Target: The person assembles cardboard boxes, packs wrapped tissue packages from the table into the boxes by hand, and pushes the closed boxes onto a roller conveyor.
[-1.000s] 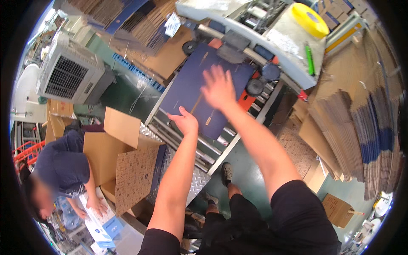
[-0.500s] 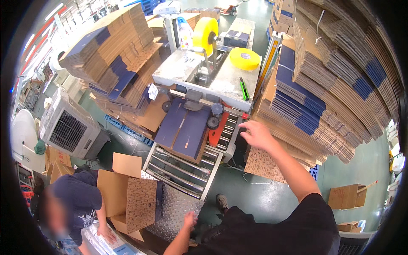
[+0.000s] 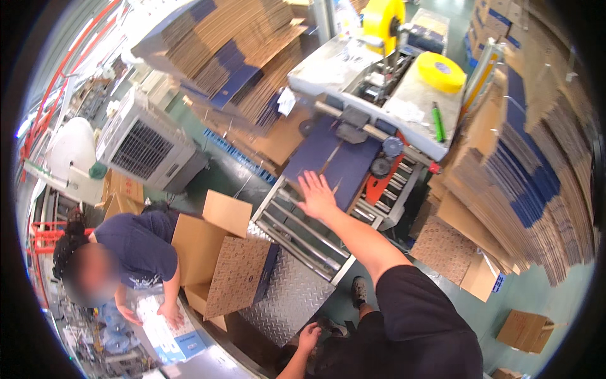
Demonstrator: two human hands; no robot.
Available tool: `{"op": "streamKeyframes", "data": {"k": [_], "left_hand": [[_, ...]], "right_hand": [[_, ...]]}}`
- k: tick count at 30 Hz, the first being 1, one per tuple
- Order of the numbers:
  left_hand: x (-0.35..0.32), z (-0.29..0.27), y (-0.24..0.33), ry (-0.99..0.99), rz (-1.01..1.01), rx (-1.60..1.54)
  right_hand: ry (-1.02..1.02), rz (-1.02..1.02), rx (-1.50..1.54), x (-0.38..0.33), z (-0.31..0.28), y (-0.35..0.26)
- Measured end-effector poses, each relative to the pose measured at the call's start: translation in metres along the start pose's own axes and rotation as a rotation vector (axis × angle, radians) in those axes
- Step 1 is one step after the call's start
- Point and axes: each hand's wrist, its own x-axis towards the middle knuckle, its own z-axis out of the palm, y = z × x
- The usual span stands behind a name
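My right hand (image 3: pixel 317 194) is stretched out with its fingers spread at the near edge of a dark blue carton (image 3: pixel 307 156). Whether the palm presses on the carton or hovers just over it, I cannot tell. The carton lies with its top flaps closed on a roller conveyor (image 3: pixel 295 228), its far end under the head of a tape-sealing machine (image 3: pixel 351 124). Low in front of my body, my left hand (image 3: pixel 309 337) has its fingers curled in, with nothing visible in them.
An open brown carton (image 3: pixel 237 278) stands left of a metal tread plate (image 3: pixel 287 309). Beside it a co-worker (image 3: pixel 136 243) has both hands at a white and blue package (image 3: pixel 165 328). Flat carton stacks (image 3: pixel 227 60) flank the machine, which carries yellow tape rolls (image 3: pixel 442 72) and a green cutter (image 3: pixel 438 121).
My right hand has swung left from beside the conveyor to the carton's near edge, fingers now spread. The view has turned, so the scene sits differently. The co-worker's second hand has come into sight.
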Motion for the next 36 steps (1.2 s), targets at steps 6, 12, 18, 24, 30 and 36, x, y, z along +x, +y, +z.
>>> {"op": "streamKeyframes", "data": {"k": [6, 12, 18, 24, 30, 36], "left_hand": [[-0.066, -0.023, -0.101, 0.098, -0.203, -0.181], [-0.051, -0.032, -0.084, 0.210, -0.260, -0.361], [0.000, -0.092, -0.019, -0.251, 0.295, 0.620], [0.086, -0.100, 0.027, 0.031, 0.218, 0.436], [0.109, -0.091, 0.072, 0.114, 0.469, 0.438], [0.094, -0.054, 0.075, -0.033, 0.384, 0.459]], "right_hand": [[0.134, 0.005, -0.381, 0.043, 0.009, 0.045], [0.043, -0.316, -0.064, -0.033, -0.190, -0.019], [0.520, -0.442, -0.411, -0.119, -0.471, -0.068], [1.515, -0.423, -1.179, -0.217, -0.747, -0.109], [1.271, 0.361, -0.876, -0.270, -0.836, -0.158], [1.029, 0.263, -0.951, -0.291, -0.864, -0.130]]}}
